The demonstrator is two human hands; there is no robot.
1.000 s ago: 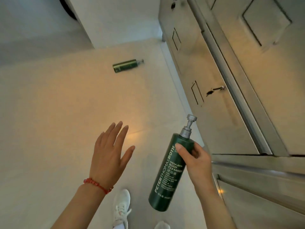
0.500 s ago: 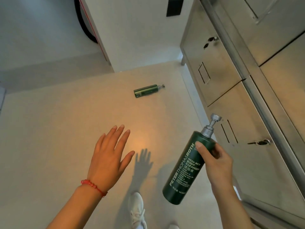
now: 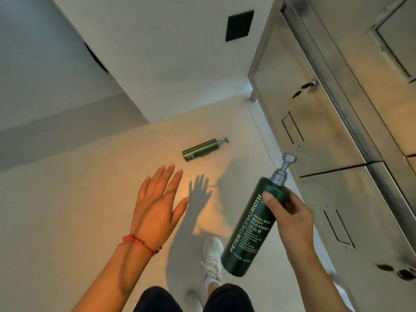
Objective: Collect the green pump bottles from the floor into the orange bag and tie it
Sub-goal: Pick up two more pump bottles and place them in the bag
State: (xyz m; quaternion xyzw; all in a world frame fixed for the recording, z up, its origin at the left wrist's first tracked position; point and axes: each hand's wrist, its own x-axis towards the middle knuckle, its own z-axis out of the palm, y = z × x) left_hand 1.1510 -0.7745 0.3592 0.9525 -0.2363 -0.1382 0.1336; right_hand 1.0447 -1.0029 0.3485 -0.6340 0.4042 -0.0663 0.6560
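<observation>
Floor [image 3: 67, 210] stretches pale and wide on the left, up to the white wall [image 3: 157, 52]. Metal lockers [image 3: 337, 131] close off the right side. 1 green pump bottle [image 3: 201, 150] lies flat on the floor near the wall corner, well apart from the lockers. The left hand [image 3: 157, 203] is spread wide, holding nothing, near that bottle. The right hand [image 3: 290, 212] grips a second green bottle [image 3: 249, 228], tilted, just beside the lockers. A white shoe [image 3: 211, 253] stands below.

Green pump bottles [image 3: 252, 224] — held; floor-lying [image 3: 201, 149]
</observation>
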